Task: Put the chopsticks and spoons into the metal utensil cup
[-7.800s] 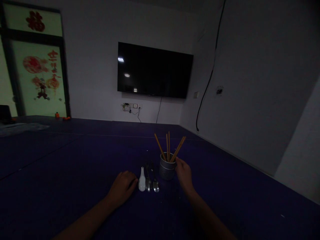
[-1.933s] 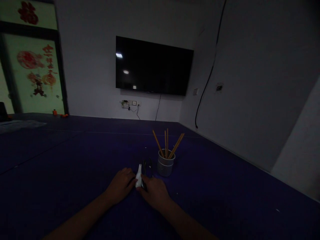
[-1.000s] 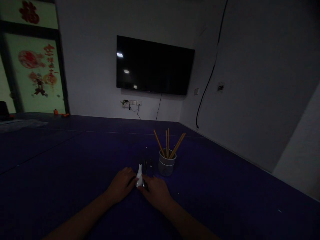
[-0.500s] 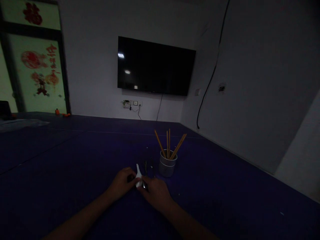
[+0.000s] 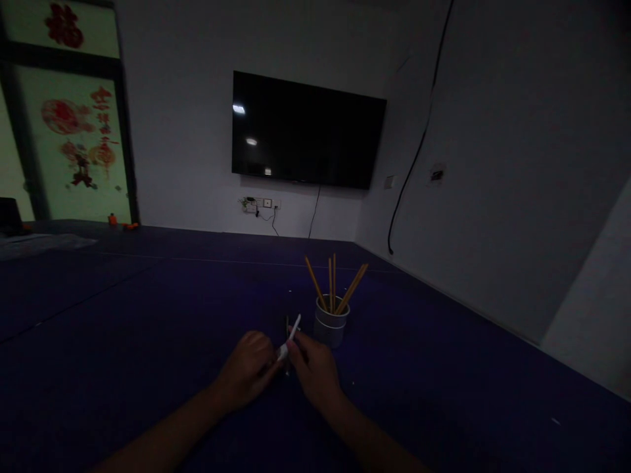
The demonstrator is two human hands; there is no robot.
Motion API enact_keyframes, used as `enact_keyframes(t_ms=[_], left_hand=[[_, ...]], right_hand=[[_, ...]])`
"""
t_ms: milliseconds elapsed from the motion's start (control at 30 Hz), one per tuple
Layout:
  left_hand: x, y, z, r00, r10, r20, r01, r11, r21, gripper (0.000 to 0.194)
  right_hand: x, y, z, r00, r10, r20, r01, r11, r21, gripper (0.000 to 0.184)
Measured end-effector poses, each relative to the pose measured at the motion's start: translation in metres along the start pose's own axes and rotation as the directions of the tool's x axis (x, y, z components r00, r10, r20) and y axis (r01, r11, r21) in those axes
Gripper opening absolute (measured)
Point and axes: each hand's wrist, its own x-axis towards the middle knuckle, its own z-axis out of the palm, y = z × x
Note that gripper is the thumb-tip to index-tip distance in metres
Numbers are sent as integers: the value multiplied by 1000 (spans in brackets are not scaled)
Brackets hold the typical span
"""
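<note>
One white spoon (image 5: 283, 353): tilted, handle raised, between left hand (image 5: 248, 369) and right hand (image 5: 318, 371) | left hand: curled, gripping bowl end | right hand: thumb and fingers pinching handle | grey cup (image 5: 330, 331) with chopsticks (image 5: 330, 282): upright on purple surface (image 5: 197, 295), just beyond right hand

This looks like a home, with its wall-mounted television (image 5: 308, 131) and red door decorations (image 5: 62, 117).

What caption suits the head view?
Left hand and right hand handling slender white spoon near grey cylindrical cup of brown wooden sticks.
</note>
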Motion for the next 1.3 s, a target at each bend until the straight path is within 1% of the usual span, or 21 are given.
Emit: enact_keyframes(t_ms=[67, 133, 200, 267, 300, 333, 400, 433, 467, 533, 600, 667, 867, 1100, 1200, 1300], left_hand=[[-1, 3, -1, 992, 122, 44, -126, 987, 103, 30], [-1, 3, 0, 981, 188, 56, -195, 968, 159, 30], [-2, 2, 0, 977, 209, 40, -213, 960, 183, 28], [-2, 1, 0, 981, 193, 0, -190, 966, 176, 25], [-2, 0, -1, 985, 174, -20, -168, 972, 164, 25], [-2, -2, -1, 988, 148, -38, -141, 979, 148, 25], [-2, -4, -2, 994, 89, -61, -82, 990, 111, 26], [-2, -5, -2, 996, 63, -61, -58, 994, 92, 26], [-1, -6, -2, 998, 39, -55, -35, 996, 77, 26], [-1, -7, -1, 1000, 8, -29, -6, 998, 60, 26], [-1, -8, 0, 1000, -8, 5, 7, 998, 58, 25], [-1, -9, 1, 999, -18, 31, 16, 998, 56, 24], [-1, -9, 3, 997, -44, 68, 41, 998, 51, 21], [-1, -9, 3, 992, -61, 109, 54, 997, 63, 24], [-1, -9, 3, 986, -73, 147, 64, 996, 66, 25], [-1, -9, 3, 980, -75, 182, 62, 995, 77, 26]], right_hand=[[-2, 1, 2, 993, 24, -114, -13, 996, 93, 44], [-4, 0, 4, 983, 22, -184, 6, 988, 152, 43], [-8, -2, 4, 976, -15, -216, 50, 986, 159, 41], [-10, -3, 2, 956, -77, -283, 119, 984, 133, 40], [-10, -3, 0, 934, -114, -338, 161, 981, 112, 39], [-9, -1, -4, 902, -152, -404, 202, 976, 84, 38], [-4, 3, -15, 816, -213, -537, 259, 966, 12, 36], [-1, 7, -22, 774, -230, -590, 264, 964, -30, 35], [3, 11, -30, 744, -230, -627, 245, 967, -64, 35], [10, 19, -45, 700, -201, -685, 173, 979, -111, 38], [17, 28, -55, 676, -169, -717, 100, 985, -138, 40], [22, 36, -59, 688, -150, -710, 53, 986, -157, 42], [26, 46, -55, 763, -82, -641, -78, 973, -216, 49], [29, 53, -59, 795, -38, -605, -218, 913, -344, 54], [30, 56, -58, 822, -43, -567, -240, 878, -413, 54], [30, 56, -56, 832, -44, -553, -257, 853, -455, 52]])
